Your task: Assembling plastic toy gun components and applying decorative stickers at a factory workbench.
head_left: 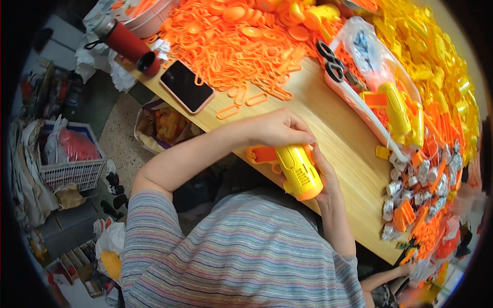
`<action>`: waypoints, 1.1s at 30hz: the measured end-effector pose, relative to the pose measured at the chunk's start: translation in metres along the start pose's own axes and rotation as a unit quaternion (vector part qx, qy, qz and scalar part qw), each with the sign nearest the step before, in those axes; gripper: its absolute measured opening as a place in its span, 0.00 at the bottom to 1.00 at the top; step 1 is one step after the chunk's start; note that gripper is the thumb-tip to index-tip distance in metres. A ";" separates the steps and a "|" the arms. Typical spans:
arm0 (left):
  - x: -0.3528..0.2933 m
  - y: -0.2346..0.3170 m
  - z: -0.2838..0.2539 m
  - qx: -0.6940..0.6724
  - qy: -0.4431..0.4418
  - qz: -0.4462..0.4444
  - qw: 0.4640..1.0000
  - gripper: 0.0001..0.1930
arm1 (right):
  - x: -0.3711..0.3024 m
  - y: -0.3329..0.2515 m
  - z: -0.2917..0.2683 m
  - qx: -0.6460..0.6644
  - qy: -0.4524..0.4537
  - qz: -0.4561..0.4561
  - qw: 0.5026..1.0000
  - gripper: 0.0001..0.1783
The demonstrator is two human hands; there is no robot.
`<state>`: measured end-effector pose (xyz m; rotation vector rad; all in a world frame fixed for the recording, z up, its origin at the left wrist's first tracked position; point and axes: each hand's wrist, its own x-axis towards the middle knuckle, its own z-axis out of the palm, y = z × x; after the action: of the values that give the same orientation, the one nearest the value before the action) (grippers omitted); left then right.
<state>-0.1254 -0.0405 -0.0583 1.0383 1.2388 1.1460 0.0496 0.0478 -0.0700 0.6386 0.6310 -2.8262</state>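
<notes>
At the near edge of the table (328, 123), close in front of the person's striped shirt (246, 246), a yellow plastic body (297, 172) is held up between two bare hands. It is rounded and roughly cylindrical, glossy, with a raised outline on its upper face and a row of short slots further down. An orange rim closes its lower end, and an orange part (264, 154) juts out to its left. The right hand (328, 179) wraps the right side, its fingers grasping the body. The left hand (282, 127) bends over the upper end, fingers curled and close together; whether they grip anything cannot be told.

To the right, a long pinkish tray (360, 114) holds a clear plastic bag (359, 43) with blue bits inside, among small orange parts; black-handled scissors (334, 71) lie at its left end. Another yellow body (394, 109), with an orange part attached, rests at its near end. A pale tub (149, 23) at the upper left contains orange pieces. Below the table's left edge, an open bag (145, 132) has orange and yellow stuff in it. Farther left, a white lattice basket (72, 175) carries something red in clear plastic.
</notes>
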 end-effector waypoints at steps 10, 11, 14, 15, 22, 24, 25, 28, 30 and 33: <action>-0.008 0.001 0.017 -0.097 0.153 -0.014 0.983 0.16 | 0.008 0.004 0.015 -0.085 0.030 -0.055 0.994 0.26; -0.008 -0.002 0.013 -0.095 0.161 -0.011 0.982 0.16 | 0.009 0.004 0.015 -0.083 0.028 -0.052 0.995 0.27; -0.010 -0.004 -0.005 -0.031 0.215 0.069 0.974 0.10 | 0.011 0.001 0.005 -0.020 0.036 -0.038 0.998 0.29; -0.015 -0.002 -0.024 0.031 0.288 0.092 0.953 0.10 | 0.009 -0.001 0.008 -0.022 0.033 -0.037 0.999 0.29; -0.095 -0.023 -0.202 0.485 0.632 0.058 0.602 0.12 | 0.002 -0.005 0.003 -0.066 0.049 -0.125 0.989 0.33; -0.103 -0.028 -0.222 0.537 0.619 0.042 0.571 0.14 | 0.004 -0.003 0.000 -0.049 0.059 -0.124 0.989 0.33; -0.101 -0.033 -0.228 0.537 0.619 0.043 0.571 0.14 | 0.004 -0.002 0.000 -0.049 0.058 -0.124 0.989 0.33; -0.095 -0.043 -0.242 0.519 0.634 0.041 0.572 0.15 | 0.006 0.000 0.003 -0.040 0.047 -0.127 0.990 0.33; -0.087 -0.047 -0.249 0.494 0.631 0.006 0.599 0.13 | 0.006 0.000 0.005 -0.043 0.051 -0.130 0.989 0.33; -0.071 -0.053 -0.257 0.482 0.630 0.025 0.609 0.10 | 0.004 0.001 0.007 -0.053 0.065 -0.133 0.988 0.33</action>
<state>-0.3766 -0.1251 -0.1172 0.8773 3.2529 1.2192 0.0436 0.0442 -0.0667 0.7762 0.9490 -2.9828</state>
